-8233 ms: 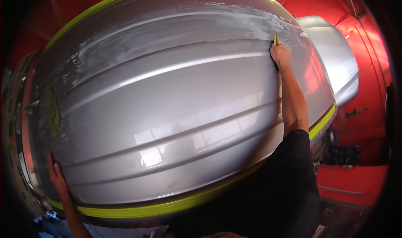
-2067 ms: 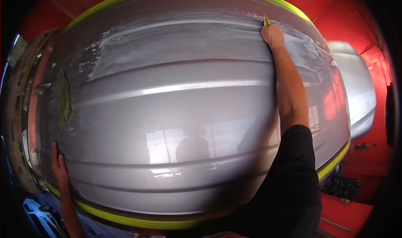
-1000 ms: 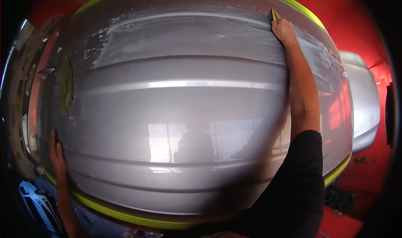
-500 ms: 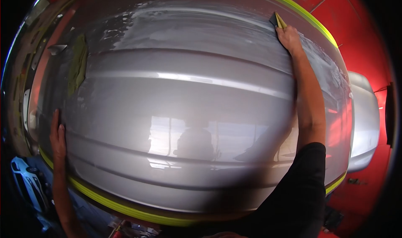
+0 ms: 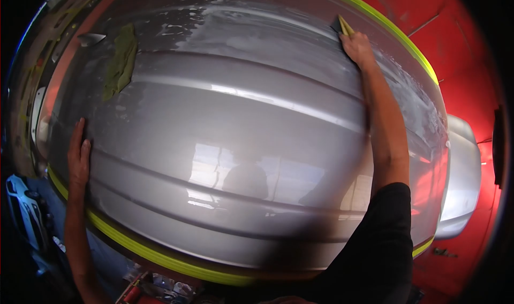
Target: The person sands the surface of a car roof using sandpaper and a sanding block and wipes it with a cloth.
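Note:
A silver, ridged car roof (image 5: 214, 119) fills most of the view, wet and streaked with whitish residue along its far side. My right hand (image 5: 357, 48) reaches to the far right of the roof, its fingers closed on a folded piece of sandpaper (image 5: 345, 27), dark on one face and yellowish on the other. The paper appears to touch the roof. At the left end, my left hand (image 5: 79, 157) lies on the surface with fingers stretched out, holding nothing. Beyond it, a crumpled olive-green cloth (image 5: 122, 63) rests on the roof.
Bright yellow-green masking tape (image 5: 160, 257) runs along the roof's near and far edges (image 5: 375, 20). A small fin-shaped piece (image 5: 91, 38) stands at the left end. Past the right end is another silver panel (image 5: 459, 175) beside a red surface (image 5: 463, 63). A pale blue car (image 5: 25, 210) is at lower left.
The view has turned slightly, shifting the cloth right and up in the picture. My right hand with the sandpaper appears a little farther left. My left hand still lies on the roof.

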A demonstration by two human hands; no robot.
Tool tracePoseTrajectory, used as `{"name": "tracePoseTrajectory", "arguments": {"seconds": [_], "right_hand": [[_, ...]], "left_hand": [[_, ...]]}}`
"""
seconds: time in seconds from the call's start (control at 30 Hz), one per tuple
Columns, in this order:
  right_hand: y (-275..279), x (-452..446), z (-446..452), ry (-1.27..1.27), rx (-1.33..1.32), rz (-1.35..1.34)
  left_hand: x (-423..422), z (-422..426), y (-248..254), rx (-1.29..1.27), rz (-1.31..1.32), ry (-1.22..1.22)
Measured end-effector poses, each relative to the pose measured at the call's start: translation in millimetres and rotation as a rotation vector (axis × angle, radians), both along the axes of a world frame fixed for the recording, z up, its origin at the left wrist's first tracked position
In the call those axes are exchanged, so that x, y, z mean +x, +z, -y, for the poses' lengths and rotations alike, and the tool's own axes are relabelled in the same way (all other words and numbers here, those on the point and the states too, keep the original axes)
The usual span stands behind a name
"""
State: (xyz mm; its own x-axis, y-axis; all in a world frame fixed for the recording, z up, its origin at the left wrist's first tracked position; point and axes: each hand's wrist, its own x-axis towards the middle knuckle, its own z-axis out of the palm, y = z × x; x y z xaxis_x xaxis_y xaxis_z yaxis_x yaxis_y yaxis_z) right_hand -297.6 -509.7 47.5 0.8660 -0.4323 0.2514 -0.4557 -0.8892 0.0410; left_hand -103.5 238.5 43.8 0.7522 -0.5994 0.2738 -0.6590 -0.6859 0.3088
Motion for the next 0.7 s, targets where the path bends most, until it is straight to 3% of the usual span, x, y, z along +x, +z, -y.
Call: {"name": "tracePoseTrajectory", "arguments": {"seconds": [0.03, 0.13, 0.17, 0.3, 0.37, 0.47, 0.53, 0.57, 0.63, 0.7], "right_hand": [[-15.4, -25.8, 25.1, -0.024, -0.05, 0.201], [-5.4, -29.9, 12.0, -0.059, -0.178, -0.031], [-6.7, -16.2, 4.2, 0.005, -0.116, 0.017], [-2.6, 108.6, -86.7, 0.137, 0.212, 0.082], [-8.2, 161.9, -129.2, 0.204, 0.191, 0.072], [0.2, 126.6, -136.6, 0.348, 0.2, 0.145], [-11.4, 79.4, -98.8, 0.292, 0.23, 0.141], [8.7, 39.5, -104.0, 0.163, 0.345, 0.088], [-13.1, -16.9, -58.5, 0.317, 0.147, 0.273], [-11.7, -32.6, -57.4, 0.325, 0.129, 0.264]], "left_hand": [[-1.1, -0.4, -1.7, -0.012, -0.01, 0.011], [-0.8, 2.1, -0.9, -0.023, -0.017, 0.019], [-1.8, 3.6, 1.1, -0.012, -0.013, 0.027], [-8.1, 7.7, 5.8, -0.014, -0.025, 0.052], [-8.7, 7.7, 8.8, -0.005, -0.016, 0.043], [-8.7, 5.6, 9.6, 0.028, 0.011, 0.01], [-4.6, 2.4, 4.9, -0.003, 0.007, -0.006], [-5.1, 2.5, 4.9, -0.008, 0.007, -0.008], [-5.9, 4.5, 7.1, -0.014, 0.011, -0.014], [-5.6, 6.3, 7.1, -0.007, 0.009, -0.01]]}}
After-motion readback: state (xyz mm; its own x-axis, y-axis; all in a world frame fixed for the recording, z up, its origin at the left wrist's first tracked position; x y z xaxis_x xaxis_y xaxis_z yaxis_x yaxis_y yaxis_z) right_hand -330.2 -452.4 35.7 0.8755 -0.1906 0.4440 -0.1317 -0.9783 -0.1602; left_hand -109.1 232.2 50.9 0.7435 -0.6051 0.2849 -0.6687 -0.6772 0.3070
